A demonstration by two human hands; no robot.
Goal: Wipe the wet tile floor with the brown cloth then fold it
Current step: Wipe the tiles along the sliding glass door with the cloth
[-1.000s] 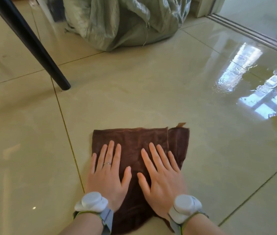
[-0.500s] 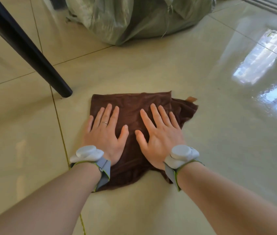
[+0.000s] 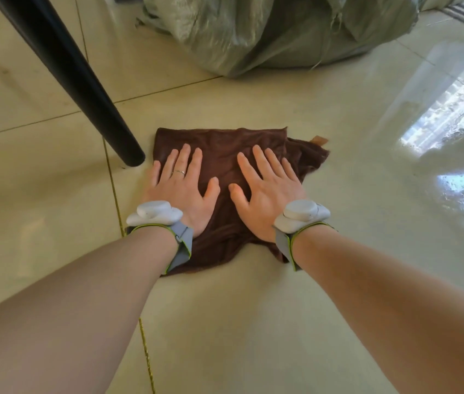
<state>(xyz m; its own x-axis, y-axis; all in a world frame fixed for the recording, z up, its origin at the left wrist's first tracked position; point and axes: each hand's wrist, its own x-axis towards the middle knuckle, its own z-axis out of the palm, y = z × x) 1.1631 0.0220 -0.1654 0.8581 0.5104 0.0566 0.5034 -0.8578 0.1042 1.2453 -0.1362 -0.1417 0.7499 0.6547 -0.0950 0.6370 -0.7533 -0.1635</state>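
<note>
**Cloth pushed farther out across the tiles, folding not begun**

Floor of glossy cream tiles (image 3: 253, 322) fills the view, with a sheen of water and window glare along its right edge. A crumpled grey-green woven sack (image 3: 267, 32) sits at the far edge, and a slanted black round furniture leg (image 3: 83, 81) comes down at the far left, its foot just beside the cloth's far-left corner.

The brown terry cloth (image 3: 225, 149) lies flat near the middle of the floor, one layer overlapping on its right side where a small tan tag sticks out. Compared with a second ago, both arms have stretched out and the cloth has slid away from the person, up toward the sack and close to the leg's foot, with its right side more bunched than before. That reads as a forward wiping stroke under way, so the wiping part of the task seems to be in progress and the fold is not yet started; the wet patch at the right edge looks untouched.

The left hand (image 3: 179, 189) presses on the cloth's left half and the right hand (image 3: 267, 191) on its right half, fingers straight and spread, gripping nothing. A thin ring shows on a left finger, and each wrist carries a white puck on a grey strap.
</note>
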